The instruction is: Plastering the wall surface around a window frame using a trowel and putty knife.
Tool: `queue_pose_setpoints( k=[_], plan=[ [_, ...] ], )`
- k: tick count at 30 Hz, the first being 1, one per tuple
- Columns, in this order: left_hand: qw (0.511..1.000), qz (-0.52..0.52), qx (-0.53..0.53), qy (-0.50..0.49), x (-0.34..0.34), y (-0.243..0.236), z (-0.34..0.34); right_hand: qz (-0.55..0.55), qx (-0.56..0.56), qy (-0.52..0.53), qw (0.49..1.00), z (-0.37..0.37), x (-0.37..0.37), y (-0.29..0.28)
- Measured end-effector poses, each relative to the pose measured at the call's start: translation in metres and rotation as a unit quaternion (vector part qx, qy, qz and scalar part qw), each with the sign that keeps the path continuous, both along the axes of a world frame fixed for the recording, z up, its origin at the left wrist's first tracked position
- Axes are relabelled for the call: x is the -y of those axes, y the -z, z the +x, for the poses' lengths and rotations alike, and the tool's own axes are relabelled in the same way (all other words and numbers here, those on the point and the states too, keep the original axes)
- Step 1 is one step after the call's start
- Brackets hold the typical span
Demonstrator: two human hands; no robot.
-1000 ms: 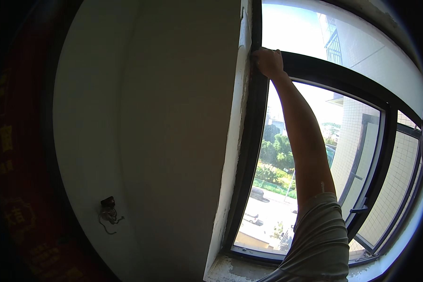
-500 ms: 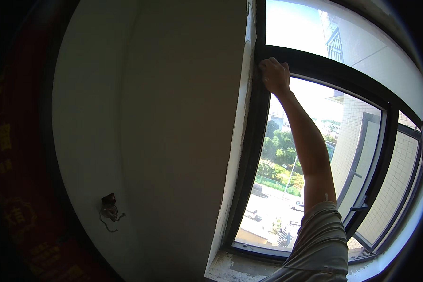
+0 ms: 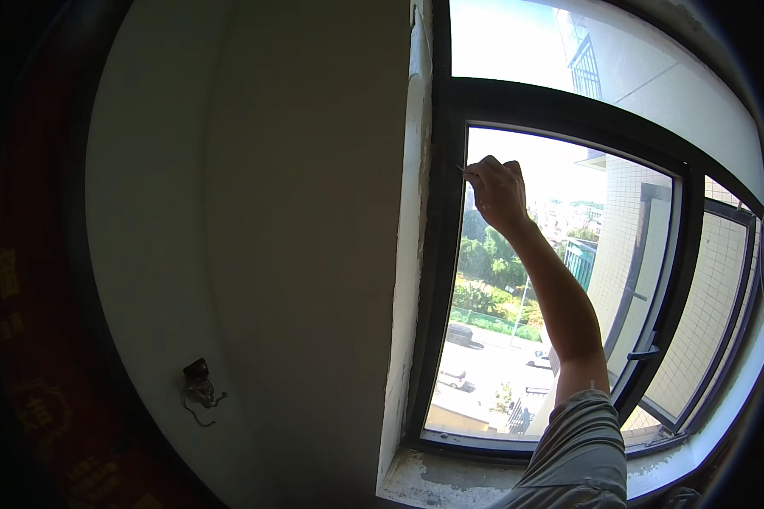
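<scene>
My right hand is raised in front of the upper left part of the window pane, fingers pinched on a thin, line-like thing that I cannot make out, which reaches left toward the dark window frame. A rough, chipped white reveal edge runs beside the frame. My forearm and olive sleeve cross the glass from the lower edge. My left hand is not in view.
A shadowed white wall fills the left, with an open electrical box and loose wires. A red printed sheet is at the far left. An upper pane, window handle and chipped sill surround my arm; buildings and trees show outside.
My right hand has come down and away from the frame's upper corner to over the lower pane. The thin thing between it and the frame now shows.
</scene>
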State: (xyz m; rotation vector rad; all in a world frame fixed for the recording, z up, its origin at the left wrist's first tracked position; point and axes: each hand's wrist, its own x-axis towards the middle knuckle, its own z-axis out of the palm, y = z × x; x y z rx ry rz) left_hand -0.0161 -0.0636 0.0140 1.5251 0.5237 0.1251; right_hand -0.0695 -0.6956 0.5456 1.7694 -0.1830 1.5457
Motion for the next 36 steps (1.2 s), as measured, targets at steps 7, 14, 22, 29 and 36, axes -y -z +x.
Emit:
queue_pose_setpoints(
  k=[7,14,22,29,36],
  plan=[
    [0.997,0.047,-0.054,0.04,0.001,0.013,0.01,0.176,-0.106,-0.098,0.974,-0.051,-0.053,0.081],
    [0.984,0.125,-0.099,0.079,-0.019,-0.005,0.038,0.529,-0.428,-0.236,0.694,-0.072,-0.116,0.286],
    [0.93,0.273,-0.216,0.114,-0.075,-0.016,0.029,0.668,-0.547,-0.189,0.468,-0.045,-0.272,0.622],
    [0.973,0.145,-0.14,0.114,-0.03,-0.01,0.031,0.662,-0.567,-0.053,0.488,-0.051,-0.339,0.722],
    [0.964,0.169,-0.134,0.155,-0.006,-0.006,0.031,0.674,-0.592,0.031,0.441,-0.112,-0.318,0.773]
  ],
)
